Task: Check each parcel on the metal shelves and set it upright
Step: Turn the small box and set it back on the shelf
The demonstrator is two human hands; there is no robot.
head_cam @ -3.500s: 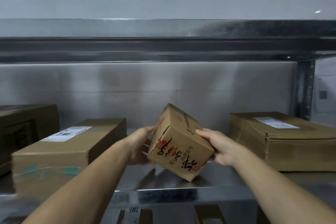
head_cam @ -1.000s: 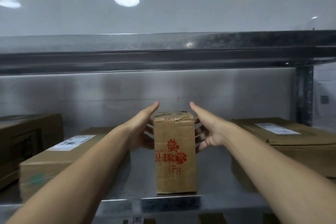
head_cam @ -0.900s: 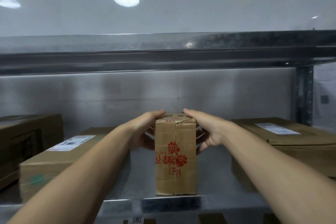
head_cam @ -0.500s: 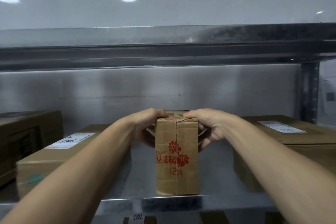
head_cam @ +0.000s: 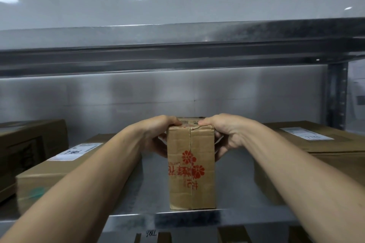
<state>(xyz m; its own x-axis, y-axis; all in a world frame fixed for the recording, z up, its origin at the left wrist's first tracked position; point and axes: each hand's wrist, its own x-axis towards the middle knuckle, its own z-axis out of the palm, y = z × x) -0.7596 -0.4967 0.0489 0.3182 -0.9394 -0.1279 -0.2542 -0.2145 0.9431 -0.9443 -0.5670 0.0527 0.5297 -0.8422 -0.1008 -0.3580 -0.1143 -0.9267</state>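
As we sweep in from the left, a dark carton [head_cam: 29, 144] sits at the far-left end of the metal shelf [head_cam: 246, 221]. Just beside it lies a flat carton [head_cam: 49, 179] with a white label [head_cam: 76, 151]; the black handwriting on it is too smeared to read. Now the left hand [head_cam: 158, 134]: its grip is clamped over the top left edge of the small parcel [head_cam: 191, 183], thumb on the lid. That parcel stands upright at the shelf's near edge, centre stage, showing red flowers and red Chinese characters, sideways or inverted, I cannot tell which. The right hand [head_cam: 227, 134] mirrors it, grip clamped on the top right edge. Further right is a broad carton [head_cam: 325, 162] with a shipping label [head_cam: 306, 133], print too small to read. Below the shelf lip hangs a handwritten tag [head_cam: 151, 234].
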